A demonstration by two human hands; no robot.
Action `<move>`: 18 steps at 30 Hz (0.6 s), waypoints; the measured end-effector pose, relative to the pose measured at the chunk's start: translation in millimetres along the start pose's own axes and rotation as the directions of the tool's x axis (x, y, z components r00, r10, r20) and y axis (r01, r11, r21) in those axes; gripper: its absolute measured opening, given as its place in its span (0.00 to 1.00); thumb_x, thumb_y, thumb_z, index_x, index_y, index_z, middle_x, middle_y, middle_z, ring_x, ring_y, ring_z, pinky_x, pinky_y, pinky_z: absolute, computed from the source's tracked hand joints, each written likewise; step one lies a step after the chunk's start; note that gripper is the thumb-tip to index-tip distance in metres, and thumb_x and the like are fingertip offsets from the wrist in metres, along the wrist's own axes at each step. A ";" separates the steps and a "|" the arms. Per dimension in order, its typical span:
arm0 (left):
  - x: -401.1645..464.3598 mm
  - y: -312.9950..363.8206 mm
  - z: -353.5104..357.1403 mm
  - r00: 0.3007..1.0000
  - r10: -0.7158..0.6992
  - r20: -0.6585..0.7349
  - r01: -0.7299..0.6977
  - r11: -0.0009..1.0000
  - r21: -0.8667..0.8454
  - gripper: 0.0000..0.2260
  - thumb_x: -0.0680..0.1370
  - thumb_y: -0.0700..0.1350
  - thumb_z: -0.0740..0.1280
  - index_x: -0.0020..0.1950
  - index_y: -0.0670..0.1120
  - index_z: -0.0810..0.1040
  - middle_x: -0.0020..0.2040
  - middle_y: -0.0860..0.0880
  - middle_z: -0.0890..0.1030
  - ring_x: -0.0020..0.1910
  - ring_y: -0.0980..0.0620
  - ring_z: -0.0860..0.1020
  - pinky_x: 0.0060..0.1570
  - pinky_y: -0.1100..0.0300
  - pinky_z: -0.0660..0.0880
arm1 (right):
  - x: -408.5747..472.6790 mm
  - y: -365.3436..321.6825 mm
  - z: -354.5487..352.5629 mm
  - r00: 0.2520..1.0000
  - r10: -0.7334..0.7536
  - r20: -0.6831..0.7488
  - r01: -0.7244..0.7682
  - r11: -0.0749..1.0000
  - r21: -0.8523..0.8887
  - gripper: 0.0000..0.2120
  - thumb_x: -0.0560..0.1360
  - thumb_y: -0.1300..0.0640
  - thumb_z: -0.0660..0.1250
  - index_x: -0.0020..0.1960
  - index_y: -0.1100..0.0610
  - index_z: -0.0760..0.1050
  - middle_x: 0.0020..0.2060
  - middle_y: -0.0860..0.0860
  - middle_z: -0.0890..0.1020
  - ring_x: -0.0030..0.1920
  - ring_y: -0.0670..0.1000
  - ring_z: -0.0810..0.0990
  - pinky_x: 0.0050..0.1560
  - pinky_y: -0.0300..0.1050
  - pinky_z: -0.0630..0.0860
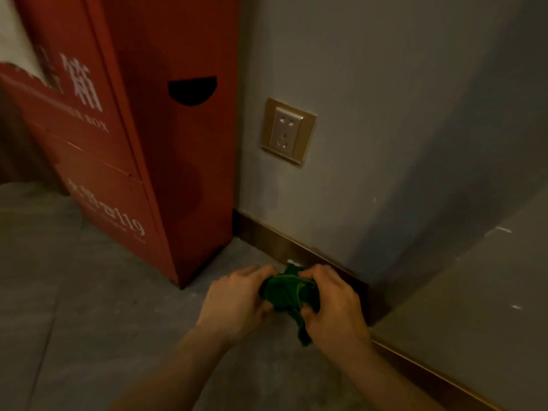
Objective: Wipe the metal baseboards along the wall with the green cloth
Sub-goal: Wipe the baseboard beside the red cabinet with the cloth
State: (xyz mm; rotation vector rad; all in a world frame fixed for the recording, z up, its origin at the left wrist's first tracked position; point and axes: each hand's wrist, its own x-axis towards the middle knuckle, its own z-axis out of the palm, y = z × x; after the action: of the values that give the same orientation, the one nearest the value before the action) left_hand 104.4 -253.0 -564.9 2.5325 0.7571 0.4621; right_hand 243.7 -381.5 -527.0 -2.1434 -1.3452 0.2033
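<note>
A crumpled green cloth (286, 295) is bunched between both hands, low over the floor. My left hand (237, 301) grips its left side and my right hand (332, 304) grips its right side, with a corner of cloth hanging below. Just behind the hands a brass-coloured metal baseboard (275, 244) runs along the foot of the grey wall, from the red cabinet to a wall corner. A second stretch of baseboard (430, 378) continues toward me at the lower right. The cloth is close to the baseboard; I cannot tell if it touches.
A tall red fire-extinguisher cabinet (166, 161) stands on the floor at the left, against the wall. A gold-framed wall socket (287, 130) sits above the baseboard. A small white speck (292, 261) lies at the baseboard's foot. The grey floor (89, 307) stretches left.
</note>
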 end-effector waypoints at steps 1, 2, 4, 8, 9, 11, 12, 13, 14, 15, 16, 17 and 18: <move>-0.6 -5.2 8.5 1.000 -0.027 0.001 0.027 0.999 -0.033 0.15 0.75 0.54 0.71 0.59 0.61 0.71 0.52 0.59 0.78 0.50 0.56 0.76 0.44 0.54 0.75 | 1.4 3.8 7.3 1.000 0.018 -0.001 -0.018 1.000 0.012 0.22 0.65 0.67 0.75 0.50 0.47 0.72 0.51 0.43 0.76 0.51 0.47 0.78 0.52 0.45 0.79; -2.1 -9.5 16.6 0.999 -0.049 0.003 0.049 0.996 -0.075 0.15 0.75 0.53 0.72 0.59 0.61 0.72 0.52 0.60 0.78 0.50 0.57 0.76 0.45 0.55 0.75 | 2.4 7.6 13.7 0.999 0.035 0.004 -0.035 0.999 0.015 0.22 0.65 0.67 0.75 0.51 0.47 0.73 0.52 0.43 0.76 0.52 0.47 0.78 0.52 0.44 0.79; -6.1 -15.7 31.1 0.997 -0.080 0.011 0.081 0.982 -0.173 0.15 0.76 0.51 0.73 0.59 0.62 0.73 0.52 0.61 0.78 0.50 0.60 0.75 0.46 0.59 0.73 | 3.3 14.1 25.3 0.998 0.052 0.032 -0.053 0.999 0.011 0.22 0.66 0.66 0.76 0.52 0.47 0.73 0.54 0.43 0.77 0.54 0.47 0.78 0.54 0.44 0.79; -7.2 -23.7 49.9 0.993 -0.114 0.015 0.113 0.952 -0.284 0.15 0.75 0.49 0.73 0.57 0.63 0.74 0.52 0.62 0.78 0.51 0.63 0.74 0.47 0.67 0.69 | 5.4 22.5 40.2 0.998 0.011 0.056 -0.012 1.000 0.015 0.23 0.66 0.64 0.76 0.52 0.44 0.72 0.54 0.40 0.77 0.56 0.46 0.77 0.56 0.49 0.78; -6.2 -25.3 52.3 0.995 -0.101 0.006 0.098 0.952 -0.290 0.14 0.75 0.52 0.72 0.57 0.63 0.74 0.52 0.62 0.78 0.51 0.63 0.74 0.47 0.68 0.67 | 6.4 24.3 41.4 0.999 0.003 0.052 -0.003 1.000 0.001 0.23 0.66 0.63 0.76 0.52 0.43 0.71 0.53 0.40 0.77 0.55 0.46 0.77 0.55 0.49 0.79; -4.1 -29.6 56.6 0.997 -0.073 -0.022 0.064 0.958 -0.281 0.15 0.73 0.59 0.67 0.59 0.63 0.73 0.54 0.61 0.78 0.53 0.62 0.74 0.51 0.65 0.70 | 9.4 28.0 42.4 0.999 -0.021 0.050 0.022 0.999 -0.033 0.24 0.65 0.63 0.77 0.52 0.43 0.71 0.52 0.40 0.78 0.54 0.46 0.77 0.53 0.49 0.79; -3.7 -31.8 59.2 0.997 -0.063 -0.035 0.052 0.967 -0.250 0.18 0.73 0.62 0.65 0.62 0.62 0.73 0.58 0.60 0.77 0.57 0.61 0.74 0.57 0.60 0.72 | 11.0 30.0 41.0 0.998 -0.046 0.050 0.049 0.997 -0.062 0.25 0.64 0.64 0.78 0.54 0.44 0.72 0.52 0.42 0.79 0.54 0.48 0.78 0.51 0.50 0.80; -3.6 -35.2 63.9 0.997 -0.060 -0.040 0.051 0.978 -0.200 0.24 0.72 0.66 0.65 0.67 0.61 0.71 0.63 0.59 0.76 0.62 0.59 0.72 0.63 0.57 0.70 | 13.8 32.5 40.7 0.995 -0.082 0.052 0.087 0.991 -0.100 0.26 0.63 0.64 0.79 0.55 0.47 0.74 0.52 0.45 0.80 0.53 0.51 0.79 0.49 0.51 0.81; -4.4 -40.1 70.5 0.997 -0.071 -0.041 0.065 0.988 -0.139 0.31 0.72 0.69 0.65 0.72 0.60 0.68 0.68 0.57 0.73 0.68 0.57 0.69 0.69 0.55 0.66 | 17.3 34.9 41.8 0.991 -0.117 0.057 0.124 0.982 -0.140 0.26 0.61 0.65 0.79 0.55 0.51 0.76 0.53 0.48 0.81 0.52 0.54 0.79 0.46 0.53 0.81; -5.6 -44.3 77.0 0.995 -0.096 -0.036 0.093 0.993 -0.078 0.38 0.71 0.73 0.65 0.77 0.59 0.62 0.74 0.56 0.69 0.72 0.54 0.64 0.74 0.53 0.60 | 21.1 36.1 42.3 0.987 -0.148 0.060 0.156 0.971 -0.182 0.25 0.61 0.66 0.79 0.55 0.53 0.77 0.53 0.50 0.81 0.51 0.55 0.79 0.43 0.52 0.81; -6.8 -48.2 83.9 0.991 -0.130 -0.024 0.130 0.991 -0.027 0.43 0.70 0.76 0.63 0.80 0.58 0.56 0.78 0.55 0.63 0.76 0.53 0.59 0.77 0.51 0.55 | 25.1 37.0 43.2 0.983 -0.173 0.060 0.182 0.956 -0.229 0.24 0.61 0.66 0.78 0.55 0.54 0.77 0.53 0.51 0.81 0.50 0.56 0.79 0.41 0.52 0.81; -7.4 -50.7 90.8 0.987 -0.163 -0.009 0.163 0.987 0.012 0.48 0.68 0.79 0.60 0.81 0.57 0.51 0.81 0.53 0.58 0.79 0.51 0.53 0.78 0.49 0.50 | 29.5 37.5 44.4 0.979 -0.198 0.058 0.206 0.938 -0.280 0.24 0.61 0.65 0.78 0.54 0.55 0.77 0.53 0.52 0.81 0.50 0.57 0.78 0.38 0.51 0.81; -7.5 -51.9 97.7 0.982 -0.187 0.010 0.186 0.982 0.041 0.51 0.67 0.81 0.57 0.82 0.56 0.47 0.82 0.51 0.54 0.81 0.50 0.48 0.79 0.46 0.45 | 33.4 37.6 46.0 0.973 -0.225 0.056 0.231 0.913 -0.337 0.23 0.62 0.65 0.77 0.54 0.55 0.77 0.53 0.52 0.81 0.50 0.57 0.78 0.35 0.51 0.80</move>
State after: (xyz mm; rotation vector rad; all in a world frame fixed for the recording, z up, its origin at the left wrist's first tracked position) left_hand 118.4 -250.4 -674.9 2.4682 0.9970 0.3695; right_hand 269.1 -346.0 -579.4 -2.2344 -1.7312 -0.1169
